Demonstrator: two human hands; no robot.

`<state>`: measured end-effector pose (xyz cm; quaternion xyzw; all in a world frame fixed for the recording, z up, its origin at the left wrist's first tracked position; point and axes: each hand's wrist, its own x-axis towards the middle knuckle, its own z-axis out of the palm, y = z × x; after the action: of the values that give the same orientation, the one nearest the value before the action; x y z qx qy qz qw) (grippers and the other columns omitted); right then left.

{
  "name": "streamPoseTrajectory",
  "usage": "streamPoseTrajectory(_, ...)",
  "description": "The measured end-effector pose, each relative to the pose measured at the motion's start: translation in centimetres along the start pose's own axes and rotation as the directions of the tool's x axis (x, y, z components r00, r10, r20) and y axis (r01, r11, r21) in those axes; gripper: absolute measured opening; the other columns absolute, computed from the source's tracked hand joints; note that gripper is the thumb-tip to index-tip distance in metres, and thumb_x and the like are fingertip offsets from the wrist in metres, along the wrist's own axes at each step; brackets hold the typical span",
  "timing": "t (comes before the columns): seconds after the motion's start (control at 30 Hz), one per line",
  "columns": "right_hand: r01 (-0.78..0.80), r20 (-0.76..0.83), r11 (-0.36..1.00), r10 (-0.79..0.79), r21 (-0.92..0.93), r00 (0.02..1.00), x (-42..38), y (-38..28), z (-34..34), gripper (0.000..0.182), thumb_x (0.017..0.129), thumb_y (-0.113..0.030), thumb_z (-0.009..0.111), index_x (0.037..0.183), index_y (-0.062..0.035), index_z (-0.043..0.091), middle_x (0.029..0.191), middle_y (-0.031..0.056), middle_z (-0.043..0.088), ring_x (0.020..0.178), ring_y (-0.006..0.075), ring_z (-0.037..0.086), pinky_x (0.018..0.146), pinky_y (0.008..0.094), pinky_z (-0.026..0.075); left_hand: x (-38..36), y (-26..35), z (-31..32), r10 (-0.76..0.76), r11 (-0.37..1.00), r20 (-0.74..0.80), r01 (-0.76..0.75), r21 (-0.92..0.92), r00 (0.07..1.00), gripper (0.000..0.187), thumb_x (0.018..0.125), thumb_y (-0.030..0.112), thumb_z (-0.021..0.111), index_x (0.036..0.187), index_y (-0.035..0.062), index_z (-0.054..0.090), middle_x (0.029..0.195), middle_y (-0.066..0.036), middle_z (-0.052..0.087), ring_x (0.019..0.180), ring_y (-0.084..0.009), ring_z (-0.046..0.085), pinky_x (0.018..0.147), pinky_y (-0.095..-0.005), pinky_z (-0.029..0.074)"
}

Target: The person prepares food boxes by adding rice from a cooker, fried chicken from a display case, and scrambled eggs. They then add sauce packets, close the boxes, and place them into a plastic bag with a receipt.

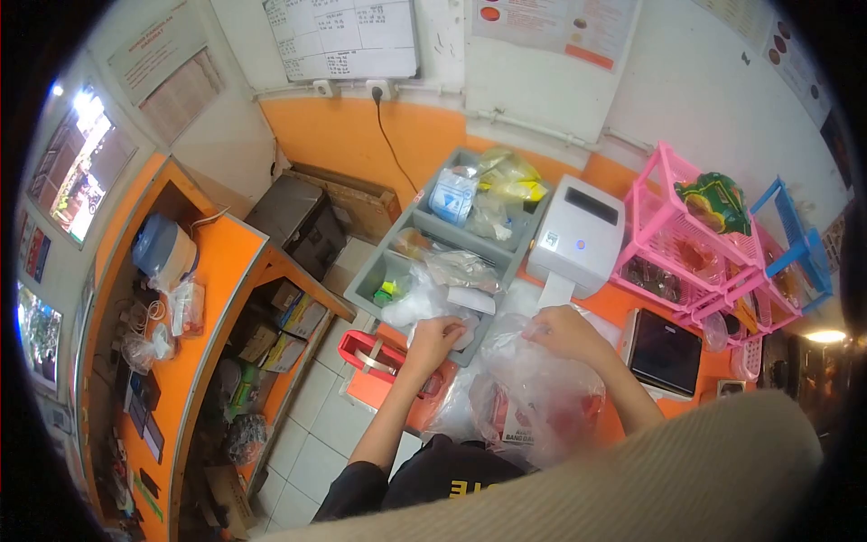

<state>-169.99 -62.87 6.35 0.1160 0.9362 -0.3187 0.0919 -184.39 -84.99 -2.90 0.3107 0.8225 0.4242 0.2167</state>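
My right hand (569,332) pinches the upper edge of a clear plastic bag (524,361). Inside or behind that bag a red and white printed pack (533,425) shows through, partly hidden by the film. At the front edge of the grey divided tray (361,282), my left hand (436,341) has its fingers drawn together beside crumpled clear plastic (420,303). What those fingers hold, if anything, is hidden. A red tape dispenser (366,352) sits just left of my left wrist.
Behind the bag stands a white label printer (578,237) with paper hanging out. Pink stacked baskets (655,226) and a dark-screened tablet (664,352) are on the right. An orange shelf counter (221,262) runs along the left, beyond a tiled floor (312,438).
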Motion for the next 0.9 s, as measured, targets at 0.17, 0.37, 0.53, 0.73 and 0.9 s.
streamPoseTrajectory(0.17,0.090,-0.120,0.995,-0.094,-0.039,0.988,-1.3,1.8,-0.7,0.030,0.077,-0.027,0.071,0.090,0.0007,0.068,0.089,0.0200,0.066,0.085,0.0360,0.063,0.076,0.0430,0.048,0.3,1.0,-1.0,0.055,0.984,-0.143,-0.077,-0.158,0.988,0.018,0.083,0.014,0.069,0.094,0.0004,0.068,0.084,-0.010,0.070,0.080,-0.0187,0.067,0.071,-0.0306,0.052)
streamPoseTrajectory(0.37,0.181,-0.267,0.978,-0.148,0.106,0.952,-1.0,-0.3,-2.6,0.030,0.078,-0.020,0.069,0.097,0.0012,0.063,0.089,0.0185,0.064,0.085,0.0357,0.062,0.073,0.0404,0.047,1.1,1.6,-3.8,0.104,0.931,-0.314,-0.204,-0.304,0.944,0.014,0.087,0.008,0.065,0.097,-0.0002,0.060,0.094,-0.008,0.068,0.088,-0.0162,0.065,0.080,-0.0281,0.050)
streamPoseTrajectory(0.53,0.277,-0.457,0.867,-0.065,0.415,0.887,1.8,-2.7,-1.4,0.036,0.078,-0.019,0.068,0.108,-0.0013,0.057,0.088,0.0191,0.064,0.081,0.0346,0.063,0.071,0.0391,0.047,1.7,1.7,-5.0,0.150,0.815,-0.323,-0.302,-0.495,0.935,0.012,0.090,0.001,0.060,0.100,-0.0016,0.054,0.098,-0.010,0.067,0.094,-0.0139,0.063,0.083,-0.0265,0.049)
streamPoseTrajectory(0.73,0.407,-0.430,0.865,-0.261,0.294,0.864,6.0,-5.4,1.1,0.042,0.076,-0.023,0.074,0.110,-0.0018,0.060,0.097,0.0192,0.067,0.084,0.0301,0.066,0.072,0.0367,0.049,1.6,3.9,-5.8,0.208,0.802,-0.333,-0.355,-0.480,0.920,0.012,0.091,-0.001,0.055,0.103,-0.0031,0.053,0.099,-0.009,0.066,0.095,-0.0135,0.063,0.086,-0.0269,0.048)
streamPoseTrajectory(0.9,0.317,-0.210,0.868,-0.252,0.382,0.944,10.2,-5.0,3.5,0.033,0.077,-0.026,0.077,0.100,-0.0033,0.070,0.089,0.0122,0.069,0.082,0.0189,0.065,0.077,0.0330,0.049,1.4,3.9,-6.0,0.270,0.824,-0.366,-0.410,-0.391,0.891,0.016,0.092,-0.001,0.053,0.108,-0.0029,0.055,0.100,-0.008,0.066,0.096,-0.0129,0.061,0.087,-0.0266,0.046)
